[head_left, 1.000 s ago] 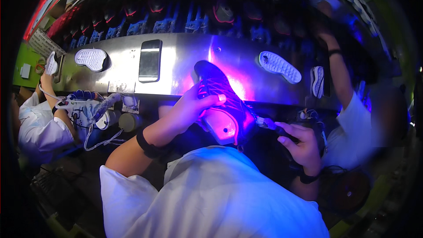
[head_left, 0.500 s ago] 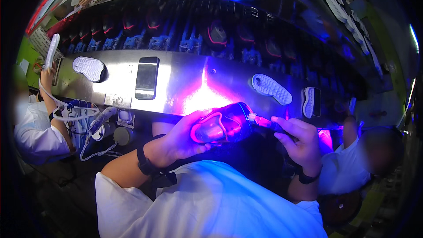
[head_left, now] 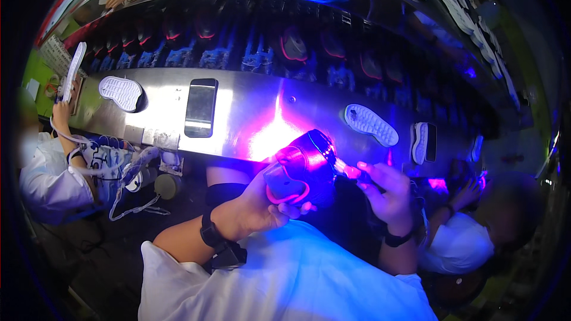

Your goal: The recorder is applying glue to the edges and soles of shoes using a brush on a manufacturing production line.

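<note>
A dark shoe upper (head_left: 297, 169) with a glowing pinkish edge is held up in front of my chest, lit by violet light. My left hand (head_left: 253, 209) is closed round it from the left and below. In my right hand (head_left: 389, 195), a small brush (head_left: 348, 169) is pinched between thumb and fingers. Its pale tip meets or nearly meets the right side of the upper; contact is hard to tell in the glare. On the metal bench beyond lies a white shoe sole (head_left: 372, 125), tread side up.
The metal bench (head_left: 238, 137) also bears a phone (head_left: 201, 107), another white sole (head_left: 121, 94) at left and a third sole (head_left: 419, 142) at right. Behind runs a rack of dark shoe uppers (head_left: 292, 47). Co-workers sit on both sides; the left one's hand holds a sole (head_left: 74, 71).
The shoe upper has been tilted so its glowing edge faces lower left, and its other end has risen. My right hand has shifted left and slightly down with the brush.
</note>
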Tool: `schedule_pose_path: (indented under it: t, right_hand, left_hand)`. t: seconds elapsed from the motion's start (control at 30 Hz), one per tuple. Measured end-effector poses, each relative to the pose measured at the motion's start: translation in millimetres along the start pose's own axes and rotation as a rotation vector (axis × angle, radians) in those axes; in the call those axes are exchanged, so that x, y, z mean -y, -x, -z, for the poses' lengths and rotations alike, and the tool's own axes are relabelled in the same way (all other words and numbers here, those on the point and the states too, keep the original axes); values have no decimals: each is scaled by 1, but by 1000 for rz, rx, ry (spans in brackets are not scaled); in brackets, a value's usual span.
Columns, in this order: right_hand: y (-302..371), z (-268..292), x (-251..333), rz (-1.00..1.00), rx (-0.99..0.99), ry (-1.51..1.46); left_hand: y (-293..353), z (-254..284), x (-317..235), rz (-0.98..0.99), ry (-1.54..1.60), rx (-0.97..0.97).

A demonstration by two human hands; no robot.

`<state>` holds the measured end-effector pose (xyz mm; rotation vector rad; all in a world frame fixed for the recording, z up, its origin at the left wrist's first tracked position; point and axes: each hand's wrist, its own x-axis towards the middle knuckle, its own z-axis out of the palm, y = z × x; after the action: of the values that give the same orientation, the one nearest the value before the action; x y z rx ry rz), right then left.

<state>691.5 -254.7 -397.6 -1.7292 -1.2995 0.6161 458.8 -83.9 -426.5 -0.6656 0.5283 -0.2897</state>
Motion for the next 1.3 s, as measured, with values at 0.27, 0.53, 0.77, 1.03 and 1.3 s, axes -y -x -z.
schedule_pose_path:
  t: [0.27, 0.53, 0.77, 1.03, 1.3]
  right_hand:
    - [39, -34, -23, -253, -45, -153]
    - [47, -43, -48, -431, 61, -422]
    - [75, -30, -89, -731, -160, -697]
    - [84, -19, -103, -843, -472, -569]
    - [77, -37, -133, -869, -426, -575]
  left_hand:
    - [-5, -6, -5, -113, -338, 107]
    - [-12, -82, -92, -628, -1313, -324]
    - [-16, -185, -300, -1064, -2254, -1661]
    - [-23, -175, -431, -1039, -2654, -1882]
    - [-149, -116, -351, -1400, -2662, -1620]
